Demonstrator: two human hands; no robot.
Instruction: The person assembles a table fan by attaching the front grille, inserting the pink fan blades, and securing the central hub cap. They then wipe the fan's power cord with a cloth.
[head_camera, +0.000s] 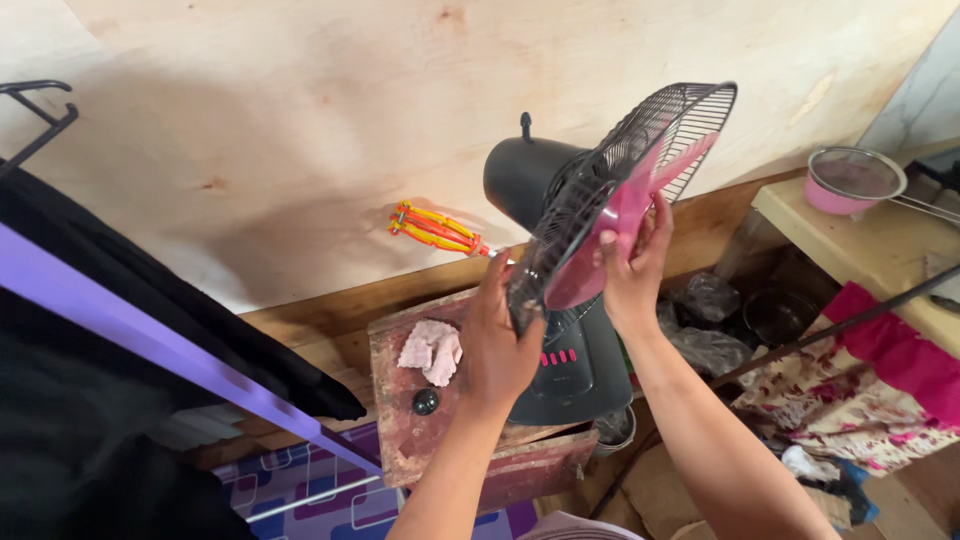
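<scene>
We are steadying the black fan (560, 330) on the red stool (400, 420): left hand (497, 350) gripping its stiff wire guard (600, 190), right hand (632, 265) fingers spread on the pink blade (610, 235), likely light, thin, breakable plastic.

Black wire fan guard (640, 150), glossy pink plastic blade (610, 230), pale plywood wall (300, 120).

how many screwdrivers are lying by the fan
2, maybe more hidden. Both screwdrivers lie side by side against the plywood wall, left of the fan, orange and yellow handles together, tips toward the left hand.
</scene>
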